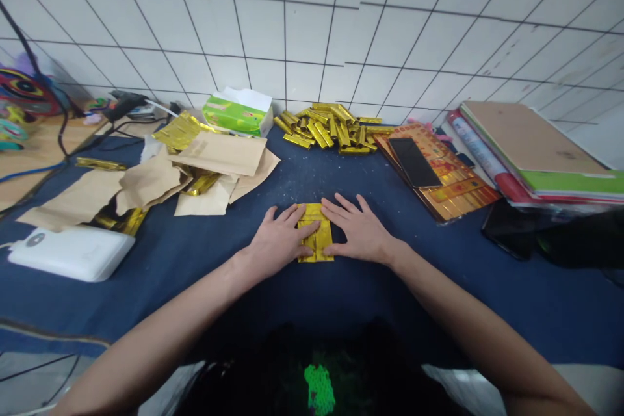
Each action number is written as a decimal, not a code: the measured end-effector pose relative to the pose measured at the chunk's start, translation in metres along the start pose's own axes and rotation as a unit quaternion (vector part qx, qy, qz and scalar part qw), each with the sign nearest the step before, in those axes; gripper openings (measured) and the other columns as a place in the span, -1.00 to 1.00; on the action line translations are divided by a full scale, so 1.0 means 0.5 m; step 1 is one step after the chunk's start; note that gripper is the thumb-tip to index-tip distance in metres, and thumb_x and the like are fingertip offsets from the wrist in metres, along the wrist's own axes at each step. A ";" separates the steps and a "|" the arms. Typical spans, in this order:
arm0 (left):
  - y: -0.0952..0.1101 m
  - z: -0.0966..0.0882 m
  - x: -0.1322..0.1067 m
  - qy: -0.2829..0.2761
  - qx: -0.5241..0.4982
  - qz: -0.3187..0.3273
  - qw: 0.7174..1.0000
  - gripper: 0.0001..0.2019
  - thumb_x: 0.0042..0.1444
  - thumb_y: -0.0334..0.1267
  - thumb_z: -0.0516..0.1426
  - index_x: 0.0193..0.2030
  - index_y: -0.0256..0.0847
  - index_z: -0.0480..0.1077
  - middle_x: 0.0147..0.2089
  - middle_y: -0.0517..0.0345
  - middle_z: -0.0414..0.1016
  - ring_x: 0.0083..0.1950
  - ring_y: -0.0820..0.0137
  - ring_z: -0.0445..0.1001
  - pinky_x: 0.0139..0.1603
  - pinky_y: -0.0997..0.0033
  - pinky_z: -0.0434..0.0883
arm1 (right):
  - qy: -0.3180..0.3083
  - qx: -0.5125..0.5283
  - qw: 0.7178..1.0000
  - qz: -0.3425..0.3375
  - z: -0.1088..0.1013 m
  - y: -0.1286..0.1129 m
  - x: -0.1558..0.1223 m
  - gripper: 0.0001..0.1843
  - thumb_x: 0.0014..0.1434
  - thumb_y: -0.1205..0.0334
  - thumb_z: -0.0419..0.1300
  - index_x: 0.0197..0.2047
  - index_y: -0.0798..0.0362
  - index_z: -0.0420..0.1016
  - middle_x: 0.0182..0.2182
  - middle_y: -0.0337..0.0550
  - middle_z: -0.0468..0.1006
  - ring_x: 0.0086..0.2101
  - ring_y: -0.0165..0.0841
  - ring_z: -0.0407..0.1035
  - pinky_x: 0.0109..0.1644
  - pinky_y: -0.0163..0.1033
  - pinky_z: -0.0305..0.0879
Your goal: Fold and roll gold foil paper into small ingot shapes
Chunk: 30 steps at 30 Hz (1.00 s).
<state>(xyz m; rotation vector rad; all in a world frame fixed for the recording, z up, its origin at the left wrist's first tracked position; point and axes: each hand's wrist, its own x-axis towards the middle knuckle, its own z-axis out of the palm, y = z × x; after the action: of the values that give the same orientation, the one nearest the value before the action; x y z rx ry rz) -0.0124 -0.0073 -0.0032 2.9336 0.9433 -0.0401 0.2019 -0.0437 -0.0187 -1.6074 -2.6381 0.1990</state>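
Observation:
A creased piece of gold foil paper (316,247) lies flat on the dark blue cloth in front of me. Fold lines cross it and a band runs along its far edge. From the left, my left hand (277,239) rests on it with fingers spread, their tips pressing on the foil. On the other side, my right hand (363,234) is spread too, its thumb and index fingertip touching the foil's right edge. Beyond, against the tiled wall, is a heap of folded gold foil strips (331,127).
Brown paper sheets (219,153), a green tissue pack (238,114) and a white power bank (73,253) lie at left. On the right, a black phone (414,162) rests on orange-gold printed sheets (458,185), beside stacked folders (541,143). The blue cloth (439,299) covers the table.

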 end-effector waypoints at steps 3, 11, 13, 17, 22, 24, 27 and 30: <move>-0.001 0.002 0.001 0.003 0.003 0.001 1.000 -0.55 0.11 -0.03 0.06 0.14 -0.01 0.24 0.26 -0.13 0.16 0.25 0.10 0.15 0.13 -0.09 0.12 | -0.009 0.002 1.000 -0.002 0.004 -0.001 -0.003 0.01 -0.06 -0.42 -0.05 0.29 0.07 -0.05 0.28 -0.04 0.00 0.25 0.02 -0.20 0.19 0.33 -0.25; 0.002 -0.002 0.004 -0.001 0.010 0.004 1.000 -0.53 0.08 -0.01 0.09 0.14 -0.02 0.24 0.25 -0.16 0.17 0.25 0.09 0.15 0.13 -0.10 0.12 | -0.045 0.020 0.999 0.002 -0.012 -0.007 0.000 0.13 -0.15 -0.48 -0.04 0.32 0.09 -0.15 0.30 0.03 -0.10 0.25 0.04 -0.26 0.20 0.32 -0.29; 0.002 -0.002 0.004 -0.004 0.011 0.004 1.000 -0.53 0.07 -0.02 0.10 0.13 -0.02 0.25 0.24 -0.16 0.18 0.25 0.08 0.15 0.13 -0.10 0.12 | -0.045 0.030 0.999 -0.003 -0.025 -0.012 0.004 0.07 -0.08 -0.44 -0.05 0.31 0.11 -0.12 0.29 0.04 -0.07 0.26 0.00 -0.23 0.20 0.32 -0.30; 0.002 0.000 0.004 0.002 0.010 0.005 1.000 -0.51 0.08 -0.02 0.10 0.15 -0.04 0.22 0.24 -0.15 0.18 0.25 0.09 0.16 0.13 -0.10 0.12 | -0.020 0.058 0.998 -0.027 -0.032 -0.031 0.009 -0.25 0.18 -0.19 -0.14 0.30 0.09 -0.07 0.26 0.00 0.05 0.25 -0.15 -0.16 0.23 0.26 -0.29; 0.009 0.000 -0.002 0.028 0.025 0.017 0.999 -0.57 0.13 -0.09 0.06 0.13 -0.15 0.23 0.21 -0.14 0.23 0.23 0.09 0.18 0.15 -0.09 0.10 | -0.029 0.055 0.997 -0.034 -0.010 -0.040 0.003 -0.23 0.16 -0.16 -0.08 0.31 0.09 -0.13 0.26 0.00 0.04 0.25 -0.16 -0.15 0.23 0.25 -0.23; 0.019 -0.004 -0.008 0.030 0.039 0.026 0.998 -0.63 0.17 -0.19 0.02 0.10 -0.21 0.26 0.15 -0.14 0.31 0.18 0.13 0.25 0.16 -0.04 0.11 | -0.028 0.046 0.998 -0.038 -0.004 -0.038 0.001 -0.21 0.16 -0.17 -0.06 0.31 0.08 -0.15 0.26 -0.01 0.04 0.25 -0.15 -0.15 0.22 0.26 -0.22; 0.045 -0.015 -0.022 0.014 0.064 0.043 0.997 -0.69 0.19 -0.38 -0.08 0.04 -0.31 0.32 0.05 -0.16 0.40 0.09 0.19 0.34 0.11 0.07 0.19 | -0.022 0.037 0.998 -0.041 0.000 -0.035 0.000 -0.20 0.14 -0.21 -0.08 0.31 0.07 -0.12 0.26 -0.02 0.05 0.25 -0.13 -0.14 0.22 0.27 -0.21; 0.076 -0.030 -0.040 -0.016 0.075 0.065 0.995 -0.70 0.14 -0.45 -0.08 -0.05 -0.39 0.37 -0.03 -0.22 0.44 0.00 0.18 0.40 -0.04 0.18 0.31 | -0.023 0.036 0.998 -0.041 0.001 -0.033 0.001 -0.18 0.12 -0.27 -0.13 0.30 0.07 -0.09 0.27 -0.02 0.04 0.25 -0.14 -0.15 0.22 0.27 -0.21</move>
<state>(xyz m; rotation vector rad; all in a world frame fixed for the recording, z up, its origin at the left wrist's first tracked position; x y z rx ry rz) -0.0065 -0.0489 0.0145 3.1148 0.7759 -0.1592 0.1872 -0.0508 -0.0169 -1.4882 -2.6902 0.3272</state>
